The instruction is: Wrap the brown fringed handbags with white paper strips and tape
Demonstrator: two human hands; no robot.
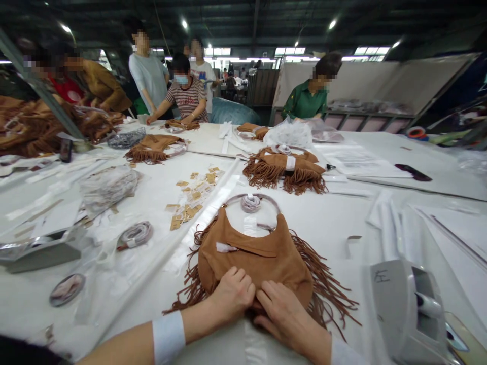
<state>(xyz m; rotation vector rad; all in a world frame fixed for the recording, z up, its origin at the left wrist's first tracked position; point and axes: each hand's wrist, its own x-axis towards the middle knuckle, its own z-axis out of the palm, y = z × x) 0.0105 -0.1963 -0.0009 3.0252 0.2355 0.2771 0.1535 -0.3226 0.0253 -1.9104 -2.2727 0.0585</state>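
Observation:
A brown suede-like handbag (262, 261) with long fringe on both sides lies in front of me, its handle pointing away. My left hand (233, 293) has its fingers curled over the bag's near edge. Close beside it, my right hand (281, 309) pinches the same edge, fingers on top and thumb beneath. What the fingertips press against underneath is hidden. A small white wrapping (226, 248) covers the zipper pull by the bag's opening. Inside the handle's loop rests a coiled, wrapped strap (250, 204).
A grey tape dispenser (403, 304) stands at right, another (41, 251) at left. Tan tags (186, 215) and a coiled strap (135, 234) lie to the left. More fringed bags (285, 167) lie beyond. Co-workers stand around the table's far side; a phone (413, 172) lies at right.

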